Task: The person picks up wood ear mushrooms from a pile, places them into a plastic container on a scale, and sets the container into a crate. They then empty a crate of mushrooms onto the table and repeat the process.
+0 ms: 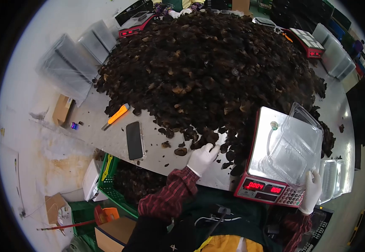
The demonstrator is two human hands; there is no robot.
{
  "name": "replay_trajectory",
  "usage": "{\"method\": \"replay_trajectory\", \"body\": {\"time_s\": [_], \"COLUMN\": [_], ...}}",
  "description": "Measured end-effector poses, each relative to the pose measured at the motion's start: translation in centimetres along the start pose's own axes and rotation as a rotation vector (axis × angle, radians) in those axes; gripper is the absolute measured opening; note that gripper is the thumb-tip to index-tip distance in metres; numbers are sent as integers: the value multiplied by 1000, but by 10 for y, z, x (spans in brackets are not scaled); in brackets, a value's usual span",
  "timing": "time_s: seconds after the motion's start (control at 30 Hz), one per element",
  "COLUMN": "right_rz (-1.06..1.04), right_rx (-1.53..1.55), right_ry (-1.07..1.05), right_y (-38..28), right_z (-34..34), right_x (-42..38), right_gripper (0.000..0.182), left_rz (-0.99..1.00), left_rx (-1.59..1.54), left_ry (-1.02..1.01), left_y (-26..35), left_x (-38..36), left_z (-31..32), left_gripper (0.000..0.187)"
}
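My left hand [203, 158], in a white glove, is at the front edge of a big heap of dark brown dried mushrooms [191, 71]. Its fingers are curled down on a few pieces, and the fingertips are partly hidden. In a white glove too, my right hand [312, 192] grips the near right edge of an open clear plastic box [291, 151]. That box lies tilted on the steel plate of a red weighing scale [260, 140], whose lit display seems to read 0.004.
A black phone [134, 140] and an orange utility knife [116, 116] lie left on the metal table. Stacked clear boxes [65, 63] stand far left, others [333, 178] at right. A green crate [119, 189] sits below. Across the heap, a person's gloved hands [180, 13] work beside another scale [136, 26].
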State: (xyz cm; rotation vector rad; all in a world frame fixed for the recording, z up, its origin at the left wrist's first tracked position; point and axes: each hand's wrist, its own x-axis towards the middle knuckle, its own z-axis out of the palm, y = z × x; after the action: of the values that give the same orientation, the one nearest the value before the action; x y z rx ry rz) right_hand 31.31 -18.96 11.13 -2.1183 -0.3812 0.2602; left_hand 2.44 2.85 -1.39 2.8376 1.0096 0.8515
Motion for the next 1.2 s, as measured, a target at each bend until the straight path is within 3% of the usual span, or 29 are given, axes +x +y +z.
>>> {"method": "replay_trajectory", "body": {"time_s": [0.13, 0.23, 0.33, 0.4, 0.47, 0.57, 0.67, 0.7, 0.73, 0.8, 0.83, 0.87, 0.93, 1.0, 1.1, 1.2], "right_rz": [30, 23, -21, -38, -53, -83, -28, -30, -28, -19, -15, -11, -14, -17, -24, -12], "right_rx": [60, 73, 109, 111, 113, 67, 79, 83, 85, 76, 68, 69, 115, 126, 142, 122], "right_ry": [-26, -23, -51, -58, -67, -70, -63, -62, -63, -76, -84, -84, -76, -73, -63, -60], "right_y": [-8, -6, -6, -9, -13, -18, -21, -20, -17, -14, -12, -10, -6, -6, -3, -7], "right_z": [2, 4, 7, 11, 16, 22, 25, 25, 24, 22, 21, 21, 23, 22, 20, 17], "right_x": [0, 2, 2, 1, 1, 0, 4, 5, 5, 8, 9, 10, 10, 10, 9, 8], "right_gripper": [32, 32, 32, 31, 30, 29, 29, 29, 29, 30, 30, 30, 32, 32, 32, 32], "left_rz": [-201, -502, -340, -120, 161, 267, 408, 353, 347, 83, 164, -43, -221, -135, -55, -28], "left_rx": [-301, -678, -782, -875, -768, -640, -608, -696, -593, -728, -396, -292, -42, -6, -287, -167], "left_ry": [121, 268, 367, 415, 306, -42, 53, 36, 144, 115, 75, 31, -127, -194, -15, 35], "left_y": [-10, 2, 36, 74, 101, 131, 131, 125, 112, 75, 49, 27, -5, -21, -17, 0], "left_x": [17, 50, 99, 130, 144, 150, 150, 146, 142, 138, 135, 118, 81, 46, -1, -38], "left_z": [-2, -21, -48, -68, -65, -38, -49, -53, -59, -51, -66, -49, -30, -23, -26, -42], "left_gripper": [12, 7, 8, 9, 14, 27, 34, 41, 42, 37, 38, 41, 46, 41, 28, 24]}}
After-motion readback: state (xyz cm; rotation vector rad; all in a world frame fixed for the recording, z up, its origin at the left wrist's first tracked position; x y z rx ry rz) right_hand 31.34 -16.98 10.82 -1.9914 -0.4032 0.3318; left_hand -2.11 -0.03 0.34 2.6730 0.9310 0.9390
